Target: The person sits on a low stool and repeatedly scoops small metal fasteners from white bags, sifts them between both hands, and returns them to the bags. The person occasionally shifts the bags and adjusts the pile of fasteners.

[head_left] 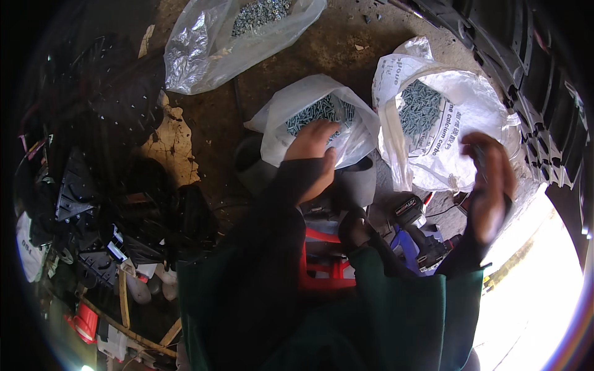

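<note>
My left hand (pixel 314 148) is over the near left rim of a white plastic bag (pixel 278 139) with its fingers bent and its thumb apart. Inside that bag lies a heap of grey-blue screws (pixel 315 113), just past my fingertips. At the right, my right hand (pixel 490 176) hangs in the air beside a printed white woven sack (pixel 396 164). Its fingers are slightly curled and somewhat blurred, and I see nothing in them. More screws (pixel 419 108) fill part of the sack.
A clear plastic bag (pixel 192 52) with small nuts (pixel 260 15) lies at the far left. Below my hands are a red stool (pixel 318 235), a dark bucket (pixel 356 185) and a cordless tool (pixel 427 247). Black parts (pixel 77 191) clutter the left; dark racks (pixel 532 80) stand right.
</note>
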Tool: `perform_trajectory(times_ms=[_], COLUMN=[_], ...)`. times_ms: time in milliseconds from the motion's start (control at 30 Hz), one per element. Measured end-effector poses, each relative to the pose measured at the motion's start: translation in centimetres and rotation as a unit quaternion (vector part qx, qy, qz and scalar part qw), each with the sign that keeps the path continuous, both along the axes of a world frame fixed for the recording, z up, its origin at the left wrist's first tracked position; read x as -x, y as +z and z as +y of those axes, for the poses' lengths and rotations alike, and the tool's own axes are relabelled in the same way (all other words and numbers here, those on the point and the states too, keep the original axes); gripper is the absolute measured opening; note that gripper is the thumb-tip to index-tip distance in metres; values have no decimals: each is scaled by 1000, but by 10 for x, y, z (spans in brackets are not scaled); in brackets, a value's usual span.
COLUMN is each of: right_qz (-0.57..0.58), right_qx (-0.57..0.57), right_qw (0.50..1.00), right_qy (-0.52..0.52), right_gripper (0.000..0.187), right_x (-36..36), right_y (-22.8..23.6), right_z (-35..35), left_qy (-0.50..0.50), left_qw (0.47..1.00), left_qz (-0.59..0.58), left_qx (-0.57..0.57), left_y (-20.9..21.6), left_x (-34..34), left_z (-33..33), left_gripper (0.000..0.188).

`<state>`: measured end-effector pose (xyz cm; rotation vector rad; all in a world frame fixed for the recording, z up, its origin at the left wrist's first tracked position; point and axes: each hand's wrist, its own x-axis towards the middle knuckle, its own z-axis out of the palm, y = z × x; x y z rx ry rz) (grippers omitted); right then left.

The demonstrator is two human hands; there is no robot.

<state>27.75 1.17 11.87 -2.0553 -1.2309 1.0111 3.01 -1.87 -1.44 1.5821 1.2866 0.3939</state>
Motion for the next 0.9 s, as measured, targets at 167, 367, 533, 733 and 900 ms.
perform_trajectory(times_ms=[167,367,533,733,900], right_qz=[-150,77,339,168,230], right_qx=[-32,-83,-42,145,78], right_qw=[988,987,872,955,969], right_qy=[32,111,351,195,49], right_gripper=[45,40,21,21,37], right_x=[-3,21,58,91,104], right_y=[-49,5,-1,-77,-144], right_z=[-13,-39,-46,-64,-46], left_qy=[-118,-123,-124,201,316], left_qw=[955,970,973,905,719], left_qz=[252,190,184,-190,-408], left_qx=[-104,-84,-59,324,466], left_y=[-69,-92,-95,-66,-24], left_x=[-30,-23,-10,15,31], left_z=[-2,-5,-9,8,12], left_gripper=[49,41,32,18,23])
